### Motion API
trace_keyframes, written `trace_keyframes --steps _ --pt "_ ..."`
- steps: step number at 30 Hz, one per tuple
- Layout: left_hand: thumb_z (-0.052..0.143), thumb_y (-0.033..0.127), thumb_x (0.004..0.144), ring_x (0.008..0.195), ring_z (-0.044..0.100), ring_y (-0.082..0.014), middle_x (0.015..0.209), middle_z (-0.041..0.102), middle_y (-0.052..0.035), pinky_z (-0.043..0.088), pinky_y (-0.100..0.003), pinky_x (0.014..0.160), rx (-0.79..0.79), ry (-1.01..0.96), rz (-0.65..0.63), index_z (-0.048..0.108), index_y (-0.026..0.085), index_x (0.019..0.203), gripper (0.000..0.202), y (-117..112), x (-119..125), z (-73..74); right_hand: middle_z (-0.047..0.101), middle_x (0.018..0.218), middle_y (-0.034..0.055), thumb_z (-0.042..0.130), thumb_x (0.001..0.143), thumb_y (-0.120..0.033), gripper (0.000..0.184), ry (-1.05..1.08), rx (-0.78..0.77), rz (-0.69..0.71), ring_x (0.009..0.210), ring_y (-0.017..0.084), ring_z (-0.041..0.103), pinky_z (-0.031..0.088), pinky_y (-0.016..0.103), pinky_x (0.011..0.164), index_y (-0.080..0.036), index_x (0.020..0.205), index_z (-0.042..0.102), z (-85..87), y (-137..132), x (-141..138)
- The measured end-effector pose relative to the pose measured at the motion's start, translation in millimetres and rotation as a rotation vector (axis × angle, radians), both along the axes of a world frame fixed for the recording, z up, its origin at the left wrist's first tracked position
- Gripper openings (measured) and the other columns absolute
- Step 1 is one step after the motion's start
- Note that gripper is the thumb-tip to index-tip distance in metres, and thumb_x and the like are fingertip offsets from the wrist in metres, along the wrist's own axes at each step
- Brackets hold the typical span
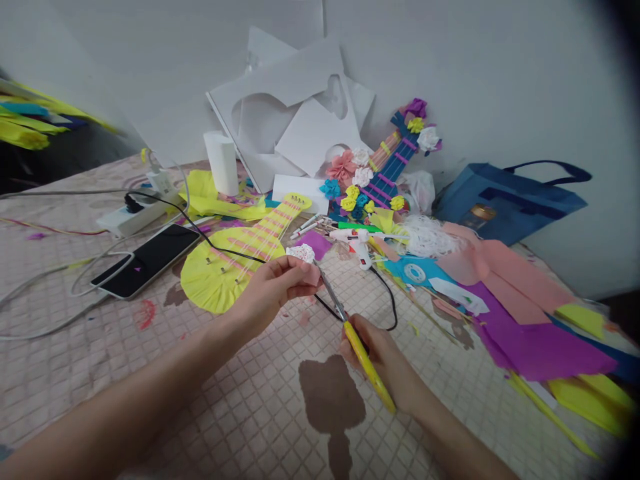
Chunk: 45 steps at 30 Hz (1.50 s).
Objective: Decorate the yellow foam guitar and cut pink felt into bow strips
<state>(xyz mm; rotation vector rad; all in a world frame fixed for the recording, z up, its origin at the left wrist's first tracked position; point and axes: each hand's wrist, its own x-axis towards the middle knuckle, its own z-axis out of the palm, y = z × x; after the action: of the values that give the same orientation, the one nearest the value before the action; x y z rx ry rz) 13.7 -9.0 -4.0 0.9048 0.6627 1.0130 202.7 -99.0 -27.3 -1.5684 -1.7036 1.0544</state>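
My left hand (283,280) is closed on a small piece of pink paper (312,273) over the middle of the table. My right hand (377,357) grips yellow-handled scissors (363,357), whose blades reach up to the edge of the pink paper. A white speckled piece (301,253) shows just behind my left fingertips; whether I hold it, I cannot tell. Just beyond my left hand lies a yellow paper guitar (215,267) with pink stripes and strings. A white glue gun (361,252) rests on the table beyond the scissors, its black cable passing near my hands.
A phone (150,260) and a power strip (133,219) with cables lie at left. White cut boards (285,87) lean on the wall beside a blue guitar with paper flowers (395,167). Purple paper (530,340), pink sheets (525,273) and a blue bag (475,193) are at right.
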Motion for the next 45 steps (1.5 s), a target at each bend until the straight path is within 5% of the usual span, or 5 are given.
trace_keyframes --steps 40,45 --pt "0.070 0.025 0.075 0.075 0.067 -0.0126 0.076 0.068 -0.0044 0.054 -0.023 0.070 0.070 0.084 -0.227 0.058 0.012 0.069 0.018 19 -17 3.7 0.042 0.056 -0.0047 0.052 0.079 -0.038 0.024 0.047 -0.092 0.026 0.050 0.010 0.038 0.030 0.022 0.045 -0.021 0.067 0.039 6.8 0 2" --pt "0.071 0.024 0.074 0.074 0.067 -0.0129 0.077 0.069 -0.0050 0.054 -0.022 0.069 0.054 0.082 -0.247 0.059 0.013 0.069 0.018 19 -18 2.8 0.041 0.058 -0.0056 0.051 0.080 -0.041 0.023 0.062 -0.157 0.106 0.048 0.008 0.037 0.030 0.020 0.043 -0.021 0.073 0.041 19.1 -1 -1"
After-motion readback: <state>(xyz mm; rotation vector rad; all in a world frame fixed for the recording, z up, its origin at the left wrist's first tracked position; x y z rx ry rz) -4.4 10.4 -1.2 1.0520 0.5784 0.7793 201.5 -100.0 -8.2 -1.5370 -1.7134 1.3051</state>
